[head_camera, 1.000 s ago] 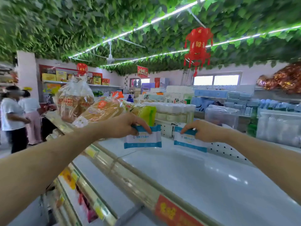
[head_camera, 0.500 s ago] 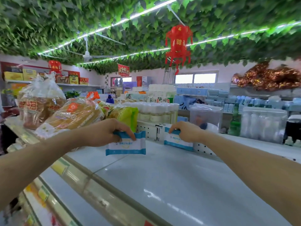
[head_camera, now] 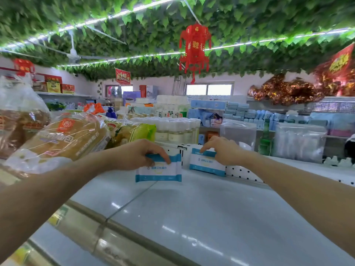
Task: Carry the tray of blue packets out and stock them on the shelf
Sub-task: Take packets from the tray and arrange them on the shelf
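Hands apart, each clamped on its own packet. In the left hand point(head_camera: 137, 155), pinched along its top edge between thumb and curled fingers, a flat white plastic packet with blue bands point(head_camera: 158, 170). Hanging upright, face toward the camera, long axis level and running left to right. Lower edge just above or just touching the glossy white shelf top point(head_camera: 192, 217); cannot tell which.

In the right hand point(head_camera: 222, 150), gripped the same way along the top edge, a second white-and-blue packet point(head_camera: 206, 166). Further back and to the right, apparently standing on its long edge against the white perforated back panel point(head_camera: 242, 172) at the rear edge of the shelf top. Same long axis for both, parallel to that rear edge.

Judging from this, right-hand packet as good as placed, left-hand one short of the rear edge and left of its partner. Probably needs carrying back toward the panel, to stand long edge down just beside the other. Left hand the nearer to that gap; right hand already at the row.

Further out, at the shelf top's left edge, clear plastic bags of brown sliced bread point(head_camera: 67, 139). Beyond the back panel, a block of clear bottles with white caps point(head_camera: 172, 127). No tray in view.
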Demonstrator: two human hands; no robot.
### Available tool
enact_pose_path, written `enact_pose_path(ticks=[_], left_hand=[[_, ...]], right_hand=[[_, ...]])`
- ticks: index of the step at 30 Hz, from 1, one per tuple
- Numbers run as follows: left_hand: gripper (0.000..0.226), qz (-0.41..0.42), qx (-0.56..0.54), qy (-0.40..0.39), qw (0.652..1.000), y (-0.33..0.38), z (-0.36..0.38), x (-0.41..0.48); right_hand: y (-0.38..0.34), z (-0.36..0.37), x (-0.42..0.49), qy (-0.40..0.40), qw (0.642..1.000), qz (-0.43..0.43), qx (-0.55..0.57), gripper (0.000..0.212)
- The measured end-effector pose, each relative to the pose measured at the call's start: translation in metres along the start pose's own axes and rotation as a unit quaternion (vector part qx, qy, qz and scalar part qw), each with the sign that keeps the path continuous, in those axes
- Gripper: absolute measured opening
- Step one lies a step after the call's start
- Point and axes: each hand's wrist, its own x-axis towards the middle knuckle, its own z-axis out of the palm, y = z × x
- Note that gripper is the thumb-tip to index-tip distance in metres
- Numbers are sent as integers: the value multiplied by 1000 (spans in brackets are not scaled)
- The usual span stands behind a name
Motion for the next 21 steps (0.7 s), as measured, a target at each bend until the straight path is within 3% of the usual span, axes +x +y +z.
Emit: enact_pose_path(ticks=[8, 21], left_hand=[[47, 101, -4, -25, 995, 9, 38, 88], [43, 159, -18, 4, 987, 19, 75, 170]], right_hand=[[30, -11, -55, 8, 998, 39, -57, 74], [64, -15, -128, 0, 997, 60, -43, 72]])
